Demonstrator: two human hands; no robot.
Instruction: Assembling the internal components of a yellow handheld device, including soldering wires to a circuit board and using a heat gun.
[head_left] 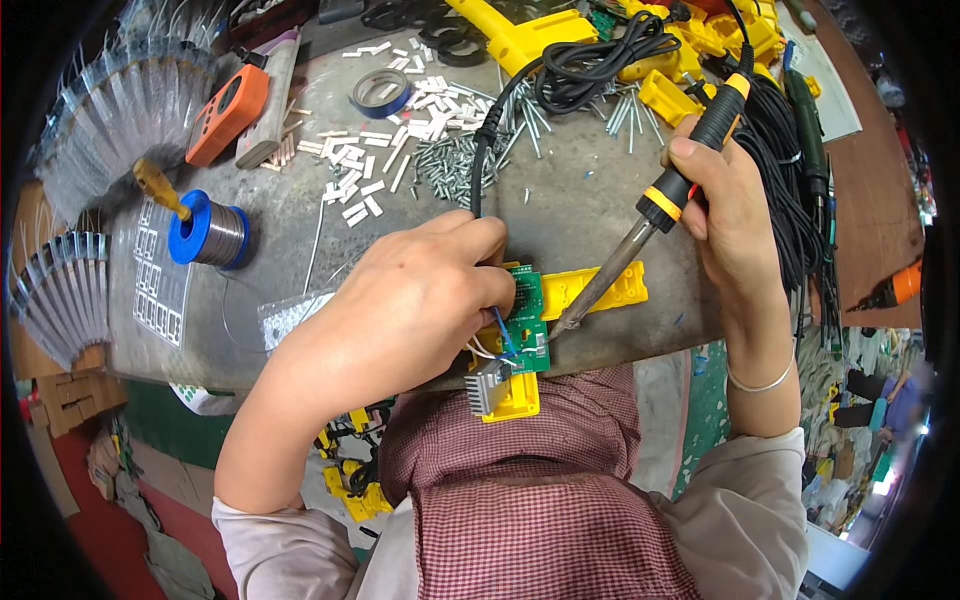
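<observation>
My right hand is wrapped round the black-and-yellow handle of a soldering iron, which slants down to the left. Its tip is at the right edge of a green circuit board; whether they touch I cannot tell. The curled fingers of my left hand close round the end of a black cable at the board's left side; the fingertips are partly hidden. Blue and white wires come out below that hand onto the board. A finned heat sink sits at the board's lower end. Underneath lies a yellow plastic housing.
Beyond my hands lie piled screws, white rectangular pieces and a tape roll. A blue solder spool and an orange device stand left. Coiled black cable and yellow housings crowd the far right. The table edge is near my lap.
</observation>
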